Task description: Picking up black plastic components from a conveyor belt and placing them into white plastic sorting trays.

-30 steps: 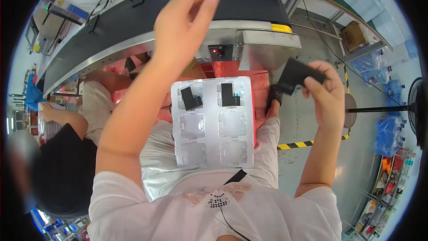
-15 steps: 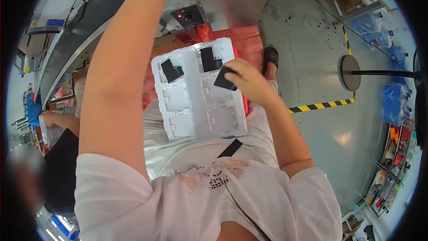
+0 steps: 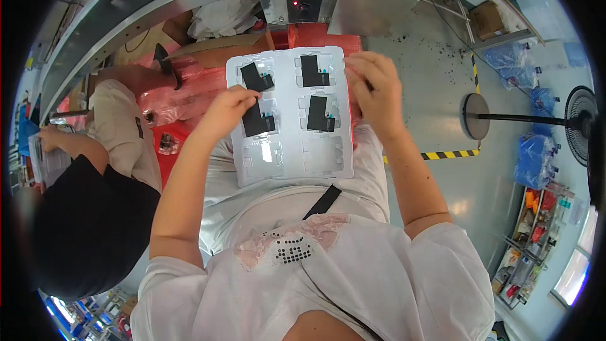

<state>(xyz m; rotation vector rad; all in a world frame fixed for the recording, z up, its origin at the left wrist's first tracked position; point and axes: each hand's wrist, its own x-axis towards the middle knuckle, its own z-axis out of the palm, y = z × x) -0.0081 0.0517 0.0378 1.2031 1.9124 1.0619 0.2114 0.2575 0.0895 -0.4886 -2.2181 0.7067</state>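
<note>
A white plastic tray (image 3: 290, 113) with moulded compartments in two columns rests on my lap. Black flat L-shaped parts lie in it: one at the upper left (image 3: 257, 77), one at the upper right (image 3: 314, 71) and one at the middle right (image 3: 320, 114). My left hand (image 3: 228, 112) pinches the top corner of another black flat part (image 3: 257, 120) in the middle left compartment. Beside the tray's upper right edge is my right hand (image 3: 379, 88), fingers bent and loosely apart, no part visible in it. Both front compartments hold no part.
Beyond the tray stands a metal machine frame with a control knob box (image 3: 304, 7). Red wrapped material (image 3: 205, 88) lies behind and left. A co-worker in black (image 3: 95, 227) sits at my left. A pedestal fan (image 3: 577, 115) stands at the right.
My left arm has come back from the far machine to the tray, with a black part now under its fingers. The part my right hand held now lies in the middle right compartment.
</note>
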